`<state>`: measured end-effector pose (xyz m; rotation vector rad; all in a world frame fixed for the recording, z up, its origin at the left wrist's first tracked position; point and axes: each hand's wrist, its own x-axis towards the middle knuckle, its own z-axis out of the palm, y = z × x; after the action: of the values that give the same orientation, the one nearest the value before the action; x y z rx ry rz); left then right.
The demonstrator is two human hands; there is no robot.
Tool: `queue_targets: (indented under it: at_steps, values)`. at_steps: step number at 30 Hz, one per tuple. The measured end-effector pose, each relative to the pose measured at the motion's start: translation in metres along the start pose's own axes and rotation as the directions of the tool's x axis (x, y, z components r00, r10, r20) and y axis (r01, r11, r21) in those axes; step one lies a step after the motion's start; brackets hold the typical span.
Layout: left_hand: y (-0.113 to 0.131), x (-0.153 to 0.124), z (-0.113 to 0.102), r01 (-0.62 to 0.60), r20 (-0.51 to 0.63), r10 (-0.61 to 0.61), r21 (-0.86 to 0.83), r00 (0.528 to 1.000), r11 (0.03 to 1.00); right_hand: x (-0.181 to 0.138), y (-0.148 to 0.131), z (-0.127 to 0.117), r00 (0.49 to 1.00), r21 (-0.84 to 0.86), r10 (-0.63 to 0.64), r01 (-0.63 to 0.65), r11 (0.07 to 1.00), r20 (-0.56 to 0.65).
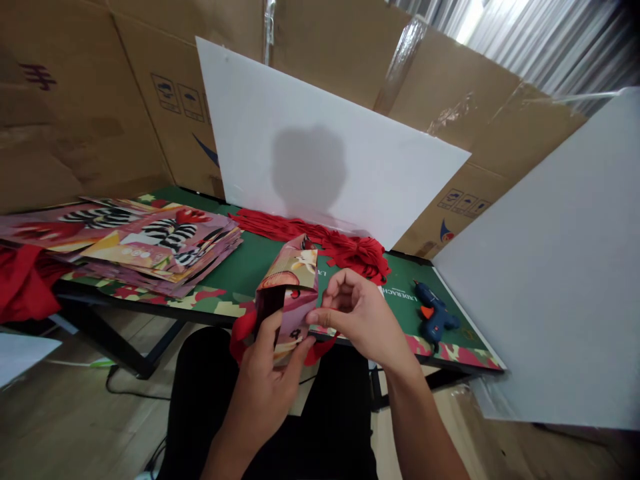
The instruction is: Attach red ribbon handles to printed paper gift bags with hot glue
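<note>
A printed paper bag (300,273), partly opened out, is held tilted over my lap, just off the table's front edge. My left hand (273,377) grips its lower end, thumb on the near side and fingers around the left. Red ribbon (243,333) loops out on the bag's left and again under its right side. At the bag's right edge, my right hand (357,320) is closed, thumb and forefinger pinched against the paper with the other fingers curled. Any small piece inside that pinch is hidden.
Flat printed paper bags (170,247) lie stacked on the table's left, near red fabric (27,283). Red ribbons (350,253) lie bundled along the back. A blue glue gun (434,317) rests at right. Cardboard (320,40) and white boards (310,133) wall in the table.
</note>
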<state>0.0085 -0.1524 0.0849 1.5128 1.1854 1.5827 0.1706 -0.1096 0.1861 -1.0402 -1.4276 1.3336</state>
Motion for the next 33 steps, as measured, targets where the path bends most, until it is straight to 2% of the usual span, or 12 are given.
queue_targets:
  at_steps: [2, 5, 12, 14, 16, 18, 19, 21, 24, 26, 29, 33]
  values:
    - [-0.003, -0.002, 0.0, 0.02, -0.006, -0.02, -0.009, 1.0, 1.0, -0.002, 0.006, 0.005, 0.999, 0.045, -0.04, 0.041, 0.998, -0.023]
    - [-0.004, -0.004, 0.003, 0.027, -0.015, -0.028, -0.038, 1.0, 0.999, -0.009, 0.016, 0.016, 0.984, 0.027, -0.121, 0.125, 0.992, -0.131]
    - [0.002, -0.002, 0.007, -0.074, -0.058, 0.074, 0.013, 0.996, 0.997, -0.009, 0.037, 0.032, 0.947, 0.112, -0.162, 0.2, 0.973, -0.279]
    - [0.001, -0.003, 0.007, -0.065, -0.064, 0.066, 0.015, 0.996, 0.998, -0.009, 0.039, 0.032, 0.921, 0.04, -0.226, 0.25, 0.967, -0.316]
    - [0.0, -0.003, 0.007, -0.041, -0.071, 0.042, 0.01, 0.997, 0.999, -0.013, 0.04, 0.032, 0.876, -0.121, -0.343, 0.321, 0.939, -0.339]
    - [-0.001, -0.004, 0.007, -0.013, -0.074, 0.013, -0.003, 0.997, 1.0, -0.019, 0.04, 0.033, 0.838, -0.278, -0.444, 0.366, 0.888, -0.317]
    - [-0.002, -0.005, 0.006, -0.002, -0.077, 0.002, -0.007, 0.997, 1.0, -0.022, 0.039, 0.033, 0.835, -0.32, -0.463, 0.37, 0.872, -0.298]
    - [-0.002, -0.005, 0.005, 0.006, -0.078, -0.006, -0.01, 0.997, 1.0, -0.027, 0.038, 0.032, 0.867, -0.298, -0.416, 0.334, 0.894, -0.275]
    - [-0.002, -0.004, 0.004, -0.004, -0.063, 0.003, -0.014, 0.998, 1.0, -0.028, 0.034, 0.026, 0.952, -0.115, -0.217, 0.196, 0.974, -0.215]
    - [-0.001, -0.003, 0.004, -0.01, -0.047, 0.009, -0.018, 0.999, 1.0, -0.025, 0.027, 0.02, 0.984, -0.064, -0.105, 0.096, 0.993, -0.143]
    - [-0.001, -0.001, 0.003, -0.02, -0.005, 0.02, -0.013, 1.0, 1.0, -0.02, 0.015, 0.011, 0.998, -0.106, -0.013, 0.006, 0.994, -0.064]
    - [-0.001, -0.002, 0.003, -0.002, 0.006, 0.002, -0.043, 1.0, 0.999, -0.013, 0.002, 0.006, 0.999, -0.066, 0.02, -0.023, 0.998, -0.036]
